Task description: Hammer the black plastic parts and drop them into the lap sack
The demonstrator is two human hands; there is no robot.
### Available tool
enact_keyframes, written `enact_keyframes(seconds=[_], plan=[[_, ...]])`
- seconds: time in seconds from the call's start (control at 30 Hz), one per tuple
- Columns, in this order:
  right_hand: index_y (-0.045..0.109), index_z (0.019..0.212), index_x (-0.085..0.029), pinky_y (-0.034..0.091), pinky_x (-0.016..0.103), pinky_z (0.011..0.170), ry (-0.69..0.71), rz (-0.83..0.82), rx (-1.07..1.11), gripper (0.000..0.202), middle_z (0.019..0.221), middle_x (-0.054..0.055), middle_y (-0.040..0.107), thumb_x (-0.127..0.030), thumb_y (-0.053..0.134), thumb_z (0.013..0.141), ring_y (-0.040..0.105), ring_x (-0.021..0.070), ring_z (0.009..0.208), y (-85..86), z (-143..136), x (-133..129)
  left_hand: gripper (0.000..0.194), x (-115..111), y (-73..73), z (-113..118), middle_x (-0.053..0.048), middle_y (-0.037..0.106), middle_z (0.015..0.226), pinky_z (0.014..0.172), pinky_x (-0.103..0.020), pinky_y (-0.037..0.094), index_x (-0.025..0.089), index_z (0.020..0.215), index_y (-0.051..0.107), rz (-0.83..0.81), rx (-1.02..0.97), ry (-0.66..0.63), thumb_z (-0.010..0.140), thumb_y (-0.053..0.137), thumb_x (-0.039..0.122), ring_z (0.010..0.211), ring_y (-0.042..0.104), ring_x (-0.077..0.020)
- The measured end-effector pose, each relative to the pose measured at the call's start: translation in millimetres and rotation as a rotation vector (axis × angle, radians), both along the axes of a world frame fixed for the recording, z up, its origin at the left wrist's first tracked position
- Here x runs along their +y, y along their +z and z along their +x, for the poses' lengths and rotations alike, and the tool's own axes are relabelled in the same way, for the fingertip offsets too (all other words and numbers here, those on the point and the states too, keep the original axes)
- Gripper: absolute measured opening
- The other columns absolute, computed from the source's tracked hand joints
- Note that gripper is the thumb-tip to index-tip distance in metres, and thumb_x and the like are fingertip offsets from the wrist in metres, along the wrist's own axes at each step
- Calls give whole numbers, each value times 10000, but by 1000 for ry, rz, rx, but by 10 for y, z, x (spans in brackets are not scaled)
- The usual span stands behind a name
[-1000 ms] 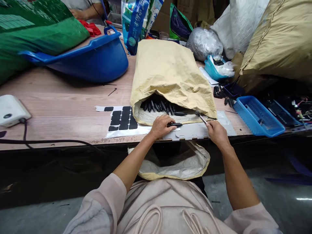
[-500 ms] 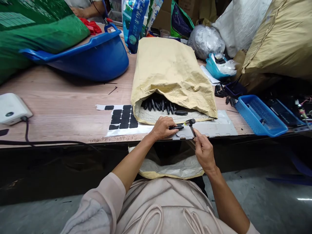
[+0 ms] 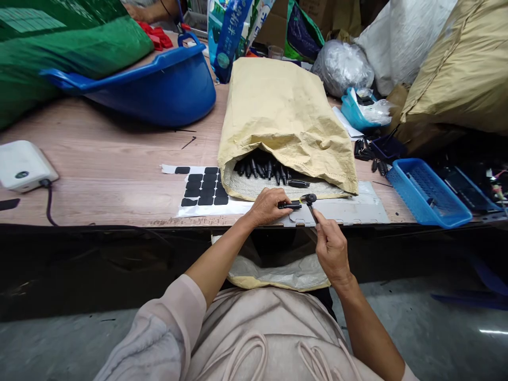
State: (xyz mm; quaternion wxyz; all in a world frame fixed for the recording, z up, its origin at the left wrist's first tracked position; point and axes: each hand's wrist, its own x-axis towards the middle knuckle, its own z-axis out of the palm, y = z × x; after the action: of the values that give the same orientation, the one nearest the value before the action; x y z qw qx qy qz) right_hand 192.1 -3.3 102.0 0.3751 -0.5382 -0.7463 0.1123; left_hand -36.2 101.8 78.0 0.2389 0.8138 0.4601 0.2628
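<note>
My left hand (image 3: 268, 206) presses a slim black pen-like part (image 3: 292, 206) against the table's front edge, its fingers closed round one end. In my right hand (image 3: 330, 239) is a small hammer (image 3: 308, 199), gripped by its handle. The hammer's dark head is at the free end of the black part; whether they touch I cannot tell. Just behind lies a tan woven sack (image 3: 278, 106) with its mouth facing me. Several similar black parts (image 3: 270, 170) lie inside the mouth, and one (image 3: 298, 184) rests crosswise on its white lining.
A sheet of black stickers (image 3: 201, 186) lies left of the sack. Further left are a blue basin (image 3: 146, 95) and a white device (image 3: 26, 165) with a cable. On the right stands a blue basket (image 3: 428, 193). A co-worker's arm (image 3: 153, 11) shows at the back.
The view has shifted slightly. My left hand keeps hold of the black part, now lying more level, and the hammer head stays close to its end.
</note>
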Motion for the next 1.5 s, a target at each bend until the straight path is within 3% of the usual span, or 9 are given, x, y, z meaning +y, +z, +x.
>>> enact_keyframes(seconds=[0.23, 0.43, 0.63, 0.77, 0.9, 1.07, 1.2, 1.37, 1.5], plan=[[655, 1491, -288, 580, 319, 867, -38, -20, -50, 463, 1020, 83, 723, -240, 418, 1096, 690, 201, 906, -120, -33, -17, 128, 24, -13, 3, -35, 760, 941, 871, -354, 433, 223, 920, 785, -25, -33, 9, 852, 780, 331, 928, 679, -221], [641, 1503, -275, 575, 333, 898, -6, -5, -14, 460, 1035, 91, 713, -253, 425, 1098, 684, 212, 945, -48, -78, 1, 124, 24, -16, 8, -31, 760, 946, 899, -360, 422, 218, 924, 779, -37, -39, 9, 854, 781, 321, 940, 683, -219], [670, 1458, -268, 570, 321, 840, 42, -38, -65, 448, 956, 72, 696, -253, 408, 1095, 678, 201, 859, -108, -160, 22, 110, 20, 7, 9, -35, 750, 927, 860, -343, 429, 217, 884, 765, -24, -35, 6, 866, 771, 325, 918, 671, -212], [681, 1432, -249, 566, 345, 890, -21, 9, -96, 421, 1062, 98, 736, -291, 436, 1092, 699, 223, 964, -56, 38, 179, 125, 20, 3, 19, -33, 763, 949, 867, -351, 449, 227, 924, 777, -15, -38, 15, 842, 774, 321, 939, 682, -221], [748, 1317, -251, 543, 328, 850, -76, 13, -290, 366, 1091, 88, 749, -303, 496, 1058, 685, 226, 987, -13, 476, 516, 122, 17, 0, 31, -30, 770, 965, 894, -372, 459, 236, 916, 784, -8, -20, 32, 820, 767, 309, 966, 691, -235], [780, 1255, -231, 508, 355, 936, -66, 38, -462, 367, 1063, 95, 739, -269, 491, 1031, 628, 242, 1004, -143, 894, 987, 149, 3, 7, 33, -38, 770, 958, 903, -384, 449, 235, 930, 788, -20, 0, 30, 806, 779, 317, 961, 693, -245], [785, 1253, -222, 480, 373, 960, -156, 50, -453, 376, 1025, 98, 723, -294, 493, 1028, 589, 258, 1002, -258, 886, 1157, 144, 10, 3, 18, -42, 770, 972, 900, -384, 448, 234, 928, 779, -15, 3, 27, 812, 774, 319, 962, 689, -245], [791, 1247, -239, 463, 360, 949, -216, 33, -419, 362, 1023, 87, 713, -306, 512, 1026, 577, 255, 999, -298, 814, 1148, 122, -1, 20, -5, -48, 748, 933, 887, -379, 461, 222, 914, 765, 32, 23, 20, 829, 773, 310, 934, 678, -241], [793, 1241, -255, 460, 354, 923, -222, 47, -403, 342, 1017, 80, 706, -290, 540, 1012, 570, 253, 993, -330, 825, 1145, 125, -367, 43, 52, -75, 737, 977, 829, -341, 481, 205, 952, 747, 151, -32, -108, 901, 718, 316, 915, 671, -223]])
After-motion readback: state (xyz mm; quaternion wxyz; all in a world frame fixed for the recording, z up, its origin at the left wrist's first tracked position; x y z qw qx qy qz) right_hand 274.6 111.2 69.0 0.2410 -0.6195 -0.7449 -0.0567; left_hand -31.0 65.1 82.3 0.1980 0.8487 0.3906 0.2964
